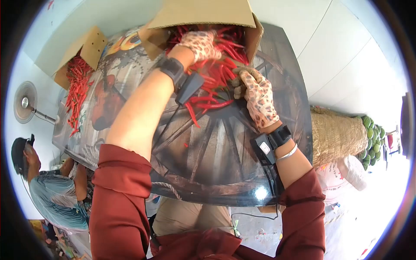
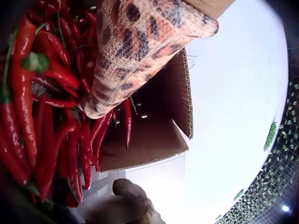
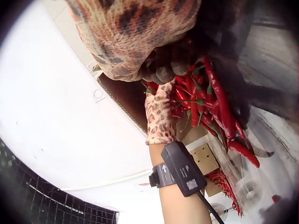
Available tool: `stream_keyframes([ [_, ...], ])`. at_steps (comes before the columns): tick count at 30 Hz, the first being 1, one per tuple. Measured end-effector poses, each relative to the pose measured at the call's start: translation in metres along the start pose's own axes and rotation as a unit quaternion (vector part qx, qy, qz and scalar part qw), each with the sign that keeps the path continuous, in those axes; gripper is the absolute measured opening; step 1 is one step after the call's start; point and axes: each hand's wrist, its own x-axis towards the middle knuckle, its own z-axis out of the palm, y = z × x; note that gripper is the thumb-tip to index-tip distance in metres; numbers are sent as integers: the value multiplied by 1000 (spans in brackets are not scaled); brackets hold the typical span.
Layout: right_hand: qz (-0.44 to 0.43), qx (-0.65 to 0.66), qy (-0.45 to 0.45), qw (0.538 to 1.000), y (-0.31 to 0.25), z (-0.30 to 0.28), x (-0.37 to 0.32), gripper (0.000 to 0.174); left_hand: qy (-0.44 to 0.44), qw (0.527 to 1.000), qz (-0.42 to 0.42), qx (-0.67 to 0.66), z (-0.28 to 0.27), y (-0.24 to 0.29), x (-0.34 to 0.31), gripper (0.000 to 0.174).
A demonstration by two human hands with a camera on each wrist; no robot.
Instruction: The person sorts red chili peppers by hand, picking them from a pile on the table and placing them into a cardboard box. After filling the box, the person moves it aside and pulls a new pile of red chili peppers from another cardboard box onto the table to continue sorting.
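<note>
Red chilies (image 1: 219,73) spill from the mouth of a cardboard box (image 1: 203,13) onto the table. My gloved left hand (image 1: 199,45) reaches into the box mouth among the chilies; its fingers are hidden. In the left wrist view the left glove (image 2: 133,51) lies against the chilies (image 2: 51,126), beside the box flap (image 2: 180,93). At the right edge of the pile is my gloved right hand (image 1: 256,93), its dark fingertips bent toward the chilies. The right wrist view shows the right hand (image 3: 140,42) with curled fingers close to the chilies (image 3: 201,98); whether they hold one is hidden.
A smaller cardboard box (image 1: 93,47) with chilies (image 1: 77,82) spilling out stands at the left of the printed table (image 1: 208,173). Beyond are a fan (image 1: 26,102) and a seated person (image 1: 56,199). Watermelons (image 1: 372,141) lie past the right edge.
</note>
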Motion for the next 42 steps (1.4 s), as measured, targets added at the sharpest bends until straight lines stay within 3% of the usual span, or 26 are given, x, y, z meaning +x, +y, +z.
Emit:
stream_keyframes([
  [1, -5, 0, -7, 1000, 1, -1, 1, 19, -3, 1000, 4, -3, -1, 2, -6, 81],
  [5, -12, 12, -11, 1000, 5, -5, 3, 21, 41, 999, 0, -33, -2, 12, -32, 55],
  [9, -13, 7, -18, 1000, 6, -6, 2, 20, 95, 994, -4, -51, -1, 20, -58, 48],
  [14, -30, -23, 26, 999, 4, -6, 2, 20, 107, 993, 6, -51, 0, 24, -89, 69],
  [18, -36, -35, 40, 998, 6, -8, 4, 19, 79, 991, 9, -108, 0, 23, -114, 67],
  [20, -39, -49, 50, 997, 5, -6, 3, 19, 139, 982, 34, -122, 11, 21, -124, 64],
  [29, -50, -56, 55, 996, 7, -6, 4, 19, 156, 974, 56, -154, 13, 28, -160, 61],
  [39, -46, -45, 43, 997, 4, -5, 3, 19, 132, 978, -65, -151, 16, 6, -177, 59],
  [42, -43, -45, 37, 997, 5, -7, 4, 19, 130, 974, -44, -179, 25, -7, -189, 59],
])
